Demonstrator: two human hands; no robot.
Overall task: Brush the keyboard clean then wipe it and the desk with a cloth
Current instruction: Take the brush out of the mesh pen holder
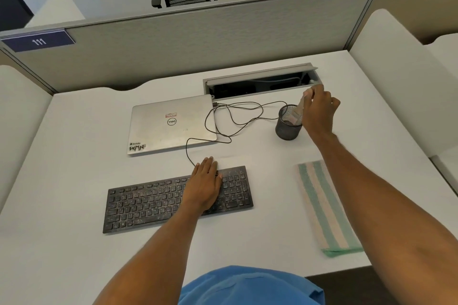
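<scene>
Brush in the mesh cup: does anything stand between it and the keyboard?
The right hand grips the brush handle; its lower end sits inside the mesh cup, so it must lift over the rim. The desk between cup and keyboard looks bare, but the left hand lies flat on the keys.

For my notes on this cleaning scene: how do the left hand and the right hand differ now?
The left hand lies flat, fingers straight, on the dusty keyboard; the right hand is raised and pinches the brush in the mesh cup. The left hand is near the person; the right hand reaches farther back. Both are bare.
</scene>
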